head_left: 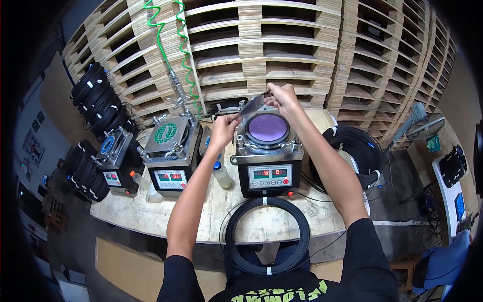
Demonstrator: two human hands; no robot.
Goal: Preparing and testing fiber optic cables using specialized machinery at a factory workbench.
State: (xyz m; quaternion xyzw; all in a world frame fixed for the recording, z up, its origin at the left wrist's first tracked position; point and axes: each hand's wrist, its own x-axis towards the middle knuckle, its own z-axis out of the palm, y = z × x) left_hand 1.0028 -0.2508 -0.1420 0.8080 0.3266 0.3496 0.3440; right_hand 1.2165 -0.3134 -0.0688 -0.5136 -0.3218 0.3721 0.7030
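A thin, dark, see-through sheet (252, 106) is stretched at a slant between my hands. My left hand (225, 130) pinches its lower left end, and my right hand (283, 98) grips the upper right end. Beneath it stands a bench-top polishing machine (270, 177) with a lit front panel. A round purple pad (267, 128) lies on the machine's turntable, below and between my forearms. Neither hand touches the pad. At the bench's front edge a coil of black cable (231, 235) hangs partly over my lap.
Two similar machines stand left, topped by a plate with a green ring (165, 133) and one with a blue ring (107, 145). A blue-capped bottle (222, 177) is near my left forearm. Black cable coils (354, 146) lie right; stacked wooden pallets (251, 45) rise behind.
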